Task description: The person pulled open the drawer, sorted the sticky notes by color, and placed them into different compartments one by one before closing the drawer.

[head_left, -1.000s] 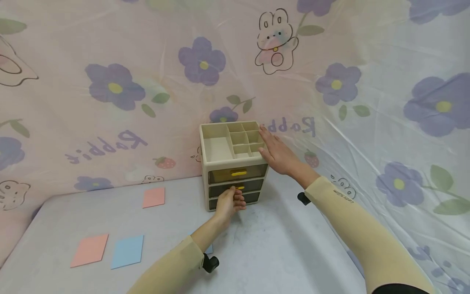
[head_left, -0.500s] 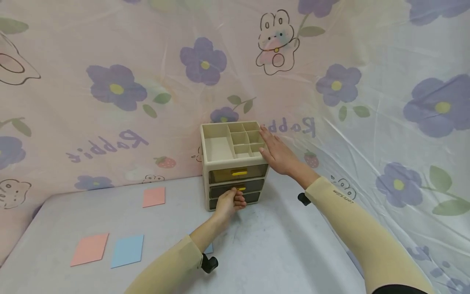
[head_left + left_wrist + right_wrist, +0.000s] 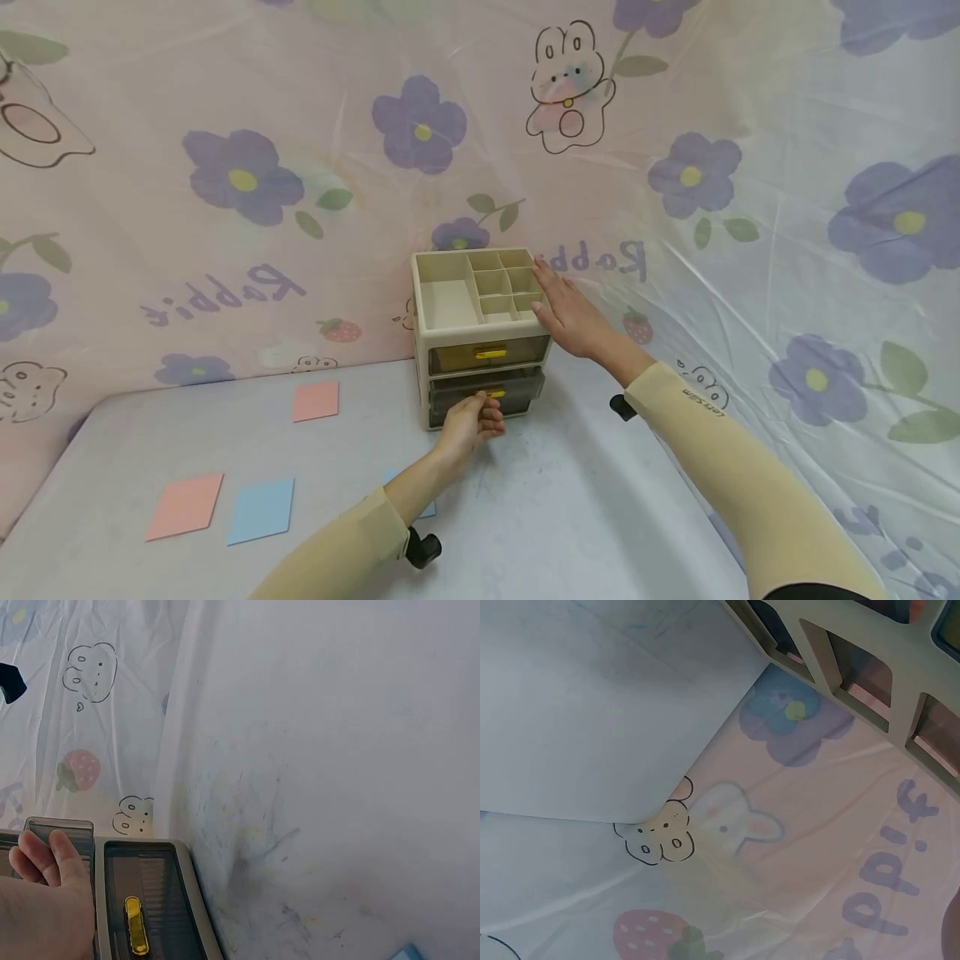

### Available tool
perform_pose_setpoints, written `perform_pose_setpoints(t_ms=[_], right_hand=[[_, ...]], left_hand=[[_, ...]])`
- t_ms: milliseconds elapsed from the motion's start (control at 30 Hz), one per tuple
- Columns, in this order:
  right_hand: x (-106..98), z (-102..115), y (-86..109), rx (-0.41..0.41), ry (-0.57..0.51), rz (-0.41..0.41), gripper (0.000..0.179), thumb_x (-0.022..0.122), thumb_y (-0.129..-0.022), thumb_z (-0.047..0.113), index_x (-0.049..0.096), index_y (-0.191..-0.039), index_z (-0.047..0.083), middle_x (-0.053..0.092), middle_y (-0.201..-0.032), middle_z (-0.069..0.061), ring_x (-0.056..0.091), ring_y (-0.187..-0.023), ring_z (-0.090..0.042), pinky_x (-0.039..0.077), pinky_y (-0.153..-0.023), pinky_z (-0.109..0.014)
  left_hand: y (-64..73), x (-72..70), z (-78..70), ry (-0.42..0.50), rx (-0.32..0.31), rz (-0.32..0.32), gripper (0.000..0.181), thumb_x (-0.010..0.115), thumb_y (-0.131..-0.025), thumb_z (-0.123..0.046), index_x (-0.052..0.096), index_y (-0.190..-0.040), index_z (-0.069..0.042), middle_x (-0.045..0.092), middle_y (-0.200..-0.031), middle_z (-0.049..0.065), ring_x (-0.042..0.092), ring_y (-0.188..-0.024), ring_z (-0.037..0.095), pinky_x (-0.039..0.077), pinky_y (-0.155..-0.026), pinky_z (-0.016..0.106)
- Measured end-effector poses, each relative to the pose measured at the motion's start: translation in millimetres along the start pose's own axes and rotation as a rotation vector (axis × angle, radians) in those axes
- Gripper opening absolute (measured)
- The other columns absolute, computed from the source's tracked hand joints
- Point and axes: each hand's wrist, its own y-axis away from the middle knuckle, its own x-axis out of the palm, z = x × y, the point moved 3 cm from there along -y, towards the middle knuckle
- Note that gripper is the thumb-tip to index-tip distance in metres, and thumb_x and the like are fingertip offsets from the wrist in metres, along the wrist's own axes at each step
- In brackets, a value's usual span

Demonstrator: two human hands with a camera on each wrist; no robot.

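Observation:
A cream desktop organizer [image 3: 480,332] with three dark see-through drawers stands against the back cloth. Its top tray is split into compartments. My left hand [image 3: 465,435] pinches the yellow handle [image 3: 493,394] of the middle drawer [image 3: 456,388], which juts slightly out of the frame. The top drawer [image 3: 450,360] is closed. In the left wrist view, the bottom drawer [image 3: 161,877] sits flush in its frame. My right hand [image 3: 573,318] lies with straight fingers along the organizer's upper right edge. Only a sliver of that hand [image 3: 952,930] shows in the right wrist view, near the organizer's openwork side [image 3: 911,679].
Pink paper squares [image 3: 185,507] [image 3: 316,401] and a blue one [image 3: 261,511] lie on the white tabletop [image 3: 585,508] at the left. Another blue square [image 3: 427,509] is partly hidden under the left forearm. Patterned cloth [image 3: 337,192] hangs behind and to the right.
The middle drawer has come forward out of the frame, with my left hand drawing back slightly on its handle. My right hand stays at the organizer's edge.

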Motion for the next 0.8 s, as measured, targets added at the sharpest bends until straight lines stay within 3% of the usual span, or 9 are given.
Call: perform_pose_setpoints(t_ms=[400, 800], right_hand=[[-1.4, -0.1, -0.4, -0.001, 0.012, 0.005, 0.069, 0.033, -0.113, 0.039, 0.009, -0.167, 0.004, 0.0, -0.175, -0.009, 0.008, -0.16, -0.03, 0.009, -0.129, -0.054], [-0.1, -1.9, -0.7, -0.006, 0.02, 0.006, 0.069, 0.03, -0.113, 0.042, 0.009, -0.167, 0.005, 0.0, -0.175, -0.009, 0.007, -0.16, -0.028, 0.008, -0.129, -0.052]], left_hand=[[11.5, -0.9, 1.4, -0.006, -0.006, 0.024, 0.038, 0.038, -0.114, -0.023, 0.058, -0.115, 0.009, 0.062, -0.085, 0.002, 0.065, -0.077, 0.012, 0.06, -0.083, 0.03], [21.8, 0.1, 7.8, -0.023, -0.018, 0.044, 0.032, 0.039, -0.114, -0.022, 0.061, -0.107, 0.0, 0.062, -0.086, 0.003, 0.064, -0.077, 0.012, 0.06, -0.081, 0.029]])
